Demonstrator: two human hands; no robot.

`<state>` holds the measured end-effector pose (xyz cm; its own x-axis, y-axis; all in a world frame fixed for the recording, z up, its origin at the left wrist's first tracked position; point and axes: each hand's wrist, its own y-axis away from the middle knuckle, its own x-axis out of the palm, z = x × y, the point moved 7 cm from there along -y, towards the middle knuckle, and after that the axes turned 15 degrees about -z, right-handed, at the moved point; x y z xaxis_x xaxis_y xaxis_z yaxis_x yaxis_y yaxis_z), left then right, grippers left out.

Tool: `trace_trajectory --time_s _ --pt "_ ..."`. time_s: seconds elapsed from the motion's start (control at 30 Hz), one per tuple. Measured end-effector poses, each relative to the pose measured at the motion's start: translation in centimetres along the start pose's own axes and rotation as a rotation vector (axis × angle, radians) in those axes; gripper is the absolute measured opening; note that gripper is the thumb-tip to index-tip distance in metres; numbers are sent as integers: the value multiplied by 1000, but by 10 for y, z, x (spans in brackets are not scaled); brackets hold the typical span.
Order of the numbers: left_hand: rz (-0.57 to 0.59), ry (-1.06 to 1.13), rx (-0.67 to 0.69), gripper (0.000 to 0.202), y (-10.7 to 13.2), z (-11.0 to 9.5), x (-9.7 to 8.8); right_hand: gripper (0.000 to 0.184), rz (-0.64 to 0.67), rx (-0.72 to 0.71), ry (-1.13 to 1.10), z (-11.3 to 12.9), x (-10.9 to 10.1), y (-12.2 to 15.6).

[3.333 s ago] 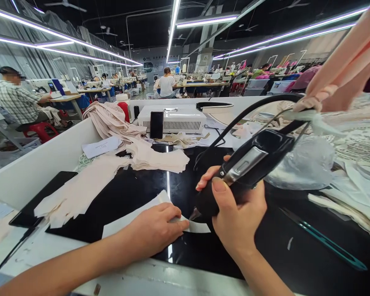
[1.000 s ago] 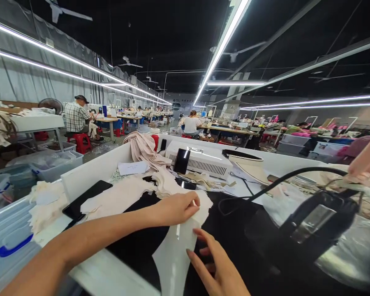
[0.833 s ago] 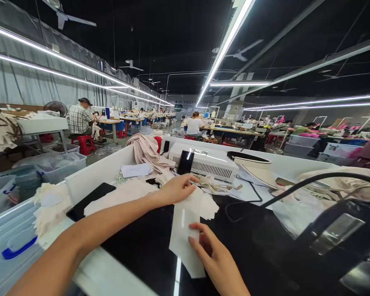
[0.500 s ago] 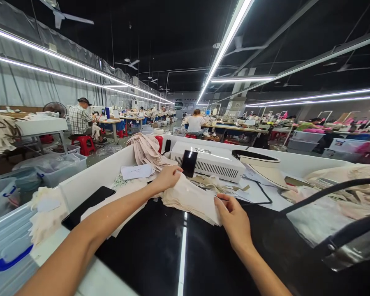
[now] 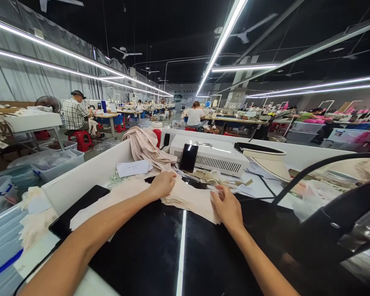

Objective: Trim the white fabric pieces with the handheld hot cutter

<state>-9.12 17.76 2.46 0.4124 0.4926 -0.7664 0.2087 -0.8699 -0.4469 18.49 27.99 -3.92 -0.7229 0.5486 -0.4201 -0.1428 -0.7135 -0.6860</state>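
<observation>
A stack of pale pink-beige fabric pieces (image 5: 191, 199) lies on the black work surface (image 5: 142, 250) in front of me. At the stack's upper left end, my left hand (image 5: 163, 185) is closed, its thumb and forefinger pinching the fabric. My right hand (image 5: 227, 206) has curled fingers, with thumb and forefinger closed on the right end of the top piece. More pale fabric (image 5: 115, 197) spreads flat to the left, partly covered by my left forearm. How many layers each hand holds cannot be made out.
Behind the stack are a black phone (image 5: 188, 158), a white vented metal box (image 5: 209, 154) and fabric scraps. A draped fabric bundle (image 5: 144, 144) and labelled paper (image 5: 134, 167) sit left. A cream visor (image 5: 265, 158) and black curved handle (image 5: 308, 172) are right. Co-workers sit farther off.
My left hand has come slightly down and left, lowering the fabric's left end. The right hand stays at the right end, its fingers a little more curled. The camera view has shifted slightly.
</observation>
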Motion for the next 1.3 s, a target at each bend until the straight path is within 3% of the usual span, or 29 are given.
trace_trajectory --time_s 0.2,0.33,0.5,0.7,0.97,1.1,1.2,1.3 --pt "-34 -124 -3 40 3 2 -10 41 51 -160 60 7 1 6" --pt "-96 -146 110 38 2 -21 -19 38 80 -286 30 27 1 15" --pt "5 -93 316 39 1 -46 -1 39 144 -420 -21 50 11 36" --pt "137 -116 291 45 6 -18 24 37 247 -501 -4 49 23 60" --pt "159 -45 245 53 9 -10 26 31 245 -530 -13 55 13 61" --pt "153 0 218 53 5 -8 8 40 234 -575 -82 75 -12 71" --pt "97 1 175 49 -3 6 -28 48 246 -625 -159 92 -36 86" --pt "40 -55 67 44 -3 36 -71 49 280 -651 -245 105 -56 104"
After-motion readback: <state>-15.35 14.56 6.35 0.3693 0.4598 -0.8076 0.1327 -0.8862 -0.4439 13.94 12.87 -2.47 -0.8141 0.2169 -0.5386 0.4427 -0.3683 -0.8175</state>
